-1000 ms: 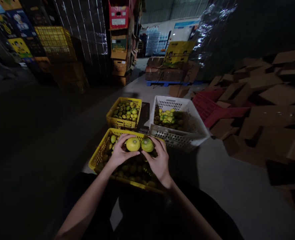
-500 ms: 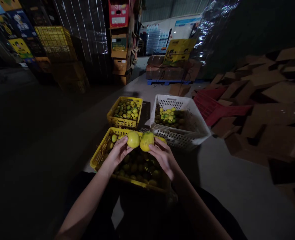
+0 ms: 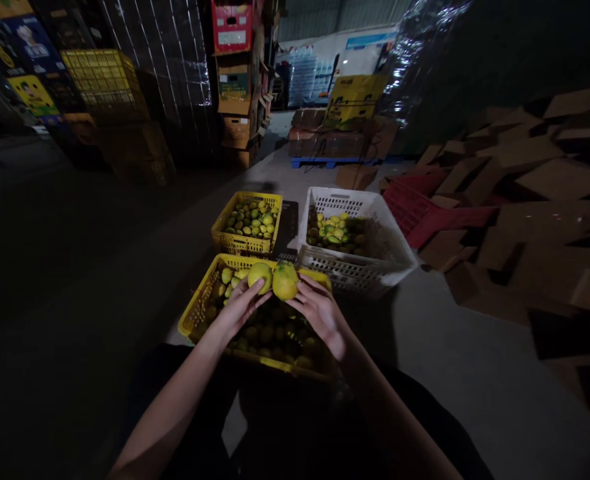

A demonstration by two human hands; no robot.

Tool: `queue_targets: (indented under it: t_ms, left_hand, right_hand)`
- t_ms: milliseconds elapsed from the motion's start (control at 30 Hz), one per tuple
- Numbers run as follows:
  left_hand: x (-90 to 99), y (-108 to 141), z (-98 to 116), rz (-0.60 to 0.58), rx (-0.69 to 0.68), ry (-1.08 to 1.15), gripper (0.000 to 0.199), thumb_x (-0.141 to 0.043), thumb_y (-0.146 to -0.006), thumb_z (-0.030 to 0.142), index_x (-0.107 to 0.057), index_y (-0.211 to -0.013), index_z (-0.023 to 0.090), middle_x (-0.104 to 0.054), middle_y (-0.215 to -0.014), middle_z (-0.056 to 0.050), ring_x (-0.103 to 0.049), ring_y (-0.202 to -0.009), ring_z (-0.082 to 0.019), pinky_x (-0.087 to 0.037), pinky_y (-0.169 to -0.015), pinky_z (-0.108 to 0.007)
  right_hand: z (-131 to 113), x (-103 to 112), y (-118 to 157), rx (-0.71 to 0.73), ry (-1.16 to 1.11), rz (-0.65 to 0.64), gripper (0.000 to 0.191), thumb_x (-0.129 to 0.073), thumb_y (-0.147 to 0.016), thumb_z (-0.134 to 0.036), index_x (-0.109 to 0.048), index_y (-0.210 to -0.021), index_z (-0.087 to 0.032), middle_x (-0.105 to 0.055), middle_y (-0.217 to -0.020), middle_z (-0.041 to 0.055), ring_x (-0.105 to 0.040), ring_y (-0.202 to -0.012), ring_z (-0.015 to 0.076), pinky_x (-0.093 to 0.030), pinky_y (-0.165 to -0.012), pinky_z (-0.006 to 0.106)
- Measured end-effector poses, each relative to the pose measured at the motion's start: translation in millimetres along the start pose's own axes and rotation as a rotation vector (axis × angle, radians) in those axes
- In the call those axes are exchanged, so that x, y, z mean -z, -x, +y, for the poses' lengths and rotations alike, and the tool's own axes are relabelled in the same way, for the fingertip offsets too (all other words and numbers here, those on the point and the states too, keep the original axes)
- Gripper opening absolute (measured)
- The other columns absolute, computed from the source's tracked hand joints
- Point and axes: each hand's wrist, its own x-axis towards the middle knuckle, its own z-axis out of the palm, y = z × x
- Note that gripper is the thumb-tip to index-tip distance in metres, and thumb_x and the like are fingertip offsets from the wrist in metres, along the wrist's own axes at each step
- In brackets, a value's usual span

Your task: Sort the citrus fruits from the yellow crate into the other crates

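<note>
Both hands are raised over a yellow plastic crate (image 3: 195, 303) of yellow-green citrus fruit in front of me. My left hand (image 3: 239, 308) is closed on a pale yellow-green citrus fruit (image 3: 259, 277), its thumb on the near side. In my right hand (image 3: 322, 310) is a rounder citrus fruit (image 3: 285, 283), yellow below with a green patch around its top; the fingers hold it from the right. The two fruits are side by side, very close or touching. Much of the fruit in the crate below lies in shadow.
Beyond stand a smaller yellow crate (image 3: 245, 245) of citrus and a white crate (image 3: 395, 233) partly filled with citrus. Right of them are a red crate (image 3: 415, 210) and a heap of flattened cardboard boxes (image 3: 539, 233). Stacked cartons (image 3: 235, 87) and a blue pallet (image 3: 325, 162) stand behind.
Both hands have shifted slightly left with their fruits, and the fruit in my right hand has turned a little. The whole view has also moved slightly.
</note>
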Motion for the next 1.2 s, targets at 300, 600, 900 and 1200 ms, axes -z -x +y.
queue_targets:
  t_ms: [300,600,900,1200]
  left_hand:
    - [4.9,-1.2,1.6,0.014,0.008,-0.04,0.026,-0.082,-0.065,0.024,-0.071,-0.086,0.015,-0.071,-0.096,-0.007,-0.065,-0.1,-0.018,-0.048,-0.097,-0.032]
    - [4.4,1.1,7.1,0.074,0.049,-0.011,0.022,-0.08,-0.069,0.023,-0.069,-0.087,0.017,-0.071,-0.087,-0.002,-0.066,-0.078,-0.011,-0.052,-0.085,-0.025]
    - [5.4,0.6,13.1,0.028,0.063,-0.002,0.02,-0.07,-0.08,0.025,-0.07,-0.097,0.015,-0.072,-0.097,-0.007,-0.07,-0.084,-0.015,-0.056,-0.084,-0.025]
    - [5.8,-0.4,10.8,-0.019,0.075,0.005,0.025,-0.068,-0.082,0.025,-0.069,-0.104,0.013,-0.073,-0.095,-0.01,-0.071,-0.083,-0.016,-0.057,-0.083,-0.026]
  right_hand:
    - [-6.6,-5.3,5.6,0.036,0.026,-0.021,0.032,-0.076,-0.07,-0.041,-0.07,-0.097,-0.026,-0.071,-0.111,0.0052,-0.068,-0.099,0.027,-0.053,-0.091,0.052]
    - [-10.8,-3.0,7.1,0.016,0.077,0.001,0.028,-0.079,-0.065,-0.039,-0.072,-0.086,-0.022,-0.075,-0.095,0.0079,-0.068,-0.096,0.028,-0.051,-0.093,0.049]
    - [-10.7,1.0,4.4,0.037,0.024,-0.037,0.022,-0.074,-0.068,-0.032,-0.069,-0.088,-0.024,-0.074,-0.101,0.0061,-0.067,-0.103,0.0277,-0.048,-0.097,0.05]
    - [-11.4,4.1,-0.9,-0.003,-0.02,0.015,0.024,-0.07,-0.07,-0.031,-0.069,-0.093,-0.024,-0.075,-0.098,0.0049,-0.071,-0.093,0.0279,-0.053,-0.092,0.054]
